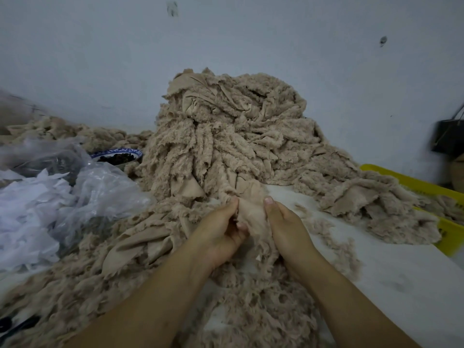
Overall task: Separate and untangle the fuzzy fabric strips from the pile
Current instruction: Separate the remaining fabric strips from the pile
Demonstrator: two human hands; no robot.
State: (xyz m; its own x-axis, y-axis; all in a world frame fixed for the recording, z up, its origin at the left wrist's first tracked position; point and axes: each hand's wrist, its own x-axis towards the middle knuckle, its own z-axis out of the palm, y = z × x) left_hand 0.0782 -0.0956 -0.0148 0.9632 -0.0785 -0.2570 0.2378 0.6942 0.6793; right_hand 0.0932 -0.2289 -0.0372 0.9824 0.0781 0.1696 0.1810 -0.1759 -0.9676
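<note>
Head view. Pale grey wall (251, 46), scuffed with two dark marks, backs a white work surface (391, 277).

The pile (226, 136) of beige fuzzy fabric strips rises against the wall at centre. Its strips hang downward in tangled ropes, with the smooth backing showing in places. More strips spread from its foot toward the viewer and under both forearms.

One fuzzy strip (252, 217), backing side up, is held just in front of the pile's foot.
- The left hand (221, 237) grips it with curled fingers, thumb pressed on its left edge.
- The right hand (288, 229) pinches its right edge under the thumb. The other fingers of this hand are hidden beneath the fabric.
- The two hands lie close together, with the strip bunched between them.

Left side: crumpled clear plastic bags (100, 192) and white fabric scraps (30, 209) crowd the surface up to the spread strips. A blue-and-white patterned bowl (118, 154) with dark contents sits behind them, touching the pile's left flank.

Right side: a yellow crate (449, 239) stands along the edge of the surface, and strips are draped over its rim. Dark marks on its wall are too small to read. A dark bag (449, 139) hangs on the wall beyond it.

Bare surface lies right of the right forearm, between the strips and the crate, scattered with tufts of fluff (334, 237).
</note>
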